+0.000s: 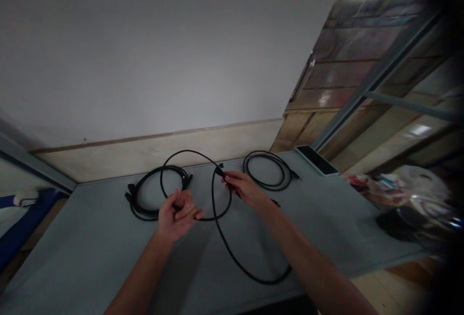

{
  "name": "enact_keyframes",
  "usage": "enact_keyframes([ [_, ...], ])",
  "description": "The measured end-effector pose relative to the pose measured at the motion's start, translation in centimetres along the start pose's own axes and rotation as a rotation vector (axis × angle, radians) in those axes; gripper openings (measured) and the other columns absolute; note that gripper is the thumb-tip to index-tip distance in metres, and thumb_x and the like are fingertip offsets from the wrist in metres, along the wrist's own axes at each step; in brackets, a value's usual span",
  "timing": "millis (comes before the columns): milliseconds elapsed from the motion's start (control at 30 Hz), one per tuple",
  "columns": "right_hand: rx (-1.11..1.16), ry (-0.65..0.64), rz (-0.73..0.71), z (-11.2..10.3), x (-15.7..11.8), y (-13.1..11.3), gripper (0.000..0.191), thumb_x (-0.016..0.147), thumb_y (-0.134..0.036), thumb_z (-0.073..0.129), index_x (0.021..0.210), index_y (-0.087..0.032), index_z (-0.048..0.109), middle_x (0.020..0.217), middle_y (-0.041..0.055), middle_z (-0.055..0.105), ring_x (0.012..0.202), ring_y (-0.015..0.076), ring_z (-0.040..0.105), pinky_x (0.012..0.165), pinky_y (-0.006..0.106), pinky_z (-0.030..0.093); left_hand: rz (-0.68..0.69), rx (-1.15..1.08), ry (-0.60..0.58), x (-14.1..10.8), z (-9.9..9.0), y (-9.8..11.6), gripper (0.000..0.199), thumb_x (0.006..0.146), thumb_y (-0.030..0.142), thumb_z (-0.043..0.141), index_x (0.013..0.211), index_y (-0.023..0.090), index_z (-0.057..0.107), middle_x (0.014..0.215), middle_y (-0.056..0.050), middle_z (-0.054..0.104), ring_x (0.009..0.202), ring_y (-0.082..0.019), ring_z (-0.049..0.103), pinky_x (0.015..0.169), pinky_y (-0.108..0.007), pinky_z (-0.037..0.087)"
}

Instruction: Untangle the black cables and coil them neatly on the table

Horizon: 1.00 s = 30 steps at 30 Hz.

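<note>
A thin black cable [271, 282] runs in loose loops between my two hands above the table. My right hand [244, 187] pinches it close to a dark plug [219, 171], which points up and to the left. In my left hand [176, 216], palm turned up, the fingers curl round another stretch of the same cable. Behind and left of that hand lies a coiled black cable [135, 200] with several plug ends. A smaller black coil [277, 188] rests beyond my right hand. Another plug end [275, 203] shows just past my right wrist.
The grey table [90, 237] meets a pale wall [163, 64] at its back edge. A flat device with a dark face [317, 159] lies at the back right corner. Plastic bags and clutter [409, 184] sit at the right, beside a metal frame post [362, 95].
</note>
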State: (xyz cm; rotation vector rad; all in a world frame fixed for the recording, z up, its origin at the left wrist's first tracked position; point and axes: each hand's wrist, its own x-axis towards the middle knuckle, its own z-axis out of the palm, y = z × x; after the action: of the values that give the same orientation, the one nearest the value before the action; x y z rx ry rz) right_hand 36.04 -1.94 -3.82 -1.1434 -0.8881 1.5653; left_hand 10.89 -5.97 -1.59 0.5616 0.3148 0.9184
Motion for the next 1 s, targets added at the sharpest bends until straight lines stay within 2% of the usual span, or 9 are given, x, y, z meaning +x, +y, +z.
enact_keyframes([
  [67,0.014,0.051,-0.025,-0.5,0.1,-0.3,0.029,0.069,-0.031,0.078,0.092,-0.016,0.069,0.084,0.006,0.07,0.064,0.0125,0.06,0.057,0.024,0.049,-0.009,0.049,-0.02,0.1,-0.2,0.2,0.029,0.087,0.047,0.062,0.086,0.018,0.065,0.046,0.009,0.028,0.042,-0.008,0.033,0.076,-0.036,0.049],
  [167,-0.012,0.128,-0.046,-1.1,0.4,-0.4,0.02,0.07,-0.031,0.073,0.082,-0.016,0.066,0.073,0.0044,0.065,0.059,0.0131,0.058,0.053,0.025,0.048,0.043,0.09,0.025,0.3,-1.0,1.5,0.029,0.086,0.042,0.065,0.102,0.018,0.066,0.052,0.007,0.038,0.049,-0.011,0.044,0.071,-0.034,0.049],
  [267,-0.125,0.126,-0.043,-1.3,0.7,0.0,0.017,0.07,-0.032,0.068,0.075,-0.017,0.062,0.064,0.0024,0.059,0.053,0.0127,0.054,0.048,0.025,0.045,0.109,0.13,0.17,0.5,-1.8,2.8,0.029,0.087,0.039,0.064,0.108,0.018,0.063,0.052,0.008,0.038,0.046,-0.01,0.043,0.061,-0.028,0.046],
  [333,-0.14,0.113,-0.052,-1.2,0.8,0.3,0.019,0.07,-0.033,0.067,0.077,-0.017,0.061,0.069,0.0025,0.06,0.052,0.0115,0.052,0.045,0.024,0.043,0.109,0.22,0.283,0.6,-2.2,3.2,0.032,0.087,0.038,0.064,0.112,0.017,0.061,0.051,0.01,0.039,0.044,-0.01,0.044,0.057,-0.027,0.046],
  [533,-0.16,0.083,-0.104,-1.7,0.7,-0.4,0.025,0.071,-0.039,0.069,0.077,-0.018,0.059,0.067,-0.0015,0.052,0.043,0.0046,0.029,0.037,0.02,0.017,0.132,0.595,0.451,0.8,-2.5,2.5,0.048,0.08,0.042,0.073,0.12,0.022,0.055,0.068,0.003,0.063,0.05,-0.013,0.06,0.053,-0.024,0.045],
  [600,-0.253,0.019,-0.11,-1.9,0.3,-1.0,0.026,0.074,-0.042,0.068,0.078,-0.018,0.06,0.064,-0.0032,0.049,0.042,0.0046,0.028,0.037,0.02,0.016,0.125,0.726,0.443,0.8,-2.5,2.3,0.049,0.082,0.043,0.072,0.122,0.022,0.055,0.074,0.001,0.067,0.05,-0.014,0.061,0.051,-0.024,0.045],
  [700,-0.456,-0.156,-0.112,-1.7,-0.6,-1.8,0.027,0.081,-0.044,0.063,0.076,-0.017,0.061,0.059,-0.0044,0.046,0.042,0.0058,0.031,0.039,0.02,0.02,0.097,0.807,0.386,1.0,-2.3,1.6,0.045,0.083,0.043,0.07,0.12,0.021,0.057,0.074,0.0,0.068,0.045,-0.013,0.058,0.047,-0.023,0.042],
  [867,-0.787,-0.488,-0.217,0.4,-1.6,-1.1,0.029,0.087,-0.038,0.056,0.071,-0.017,0.067,0.055,-0.0032,0.05,0.049,0.0093,0.042,0.047,0.022,0.03,0.077,0.877,0.274,1.4,-1.5,-0.8,0.042,0.081,0.037,0.073,0.12,0.021,0.065,0.087,-0.005,0.071,0.044,-0.011,0.054,0.042,-0.023,0.035],
  [1000,-0.838,-0.523,-0.328,2.1,-1.6,0.4,0.022,0.084,-0.029,0.056,0.07,-0.018,0.069,0.06,-0.0017,0.056,0.057,0.0111,0.047,0.053,0.023,0.034,0.1,1.125,0.084,1.7,-0.9,-2.7,0.018,0.083,0.033,0.07,0.093,0.019,0.076,0.075,-0.006,0.07,0.054,-0.016,0.056,0.05,-0.026,0.035],
])
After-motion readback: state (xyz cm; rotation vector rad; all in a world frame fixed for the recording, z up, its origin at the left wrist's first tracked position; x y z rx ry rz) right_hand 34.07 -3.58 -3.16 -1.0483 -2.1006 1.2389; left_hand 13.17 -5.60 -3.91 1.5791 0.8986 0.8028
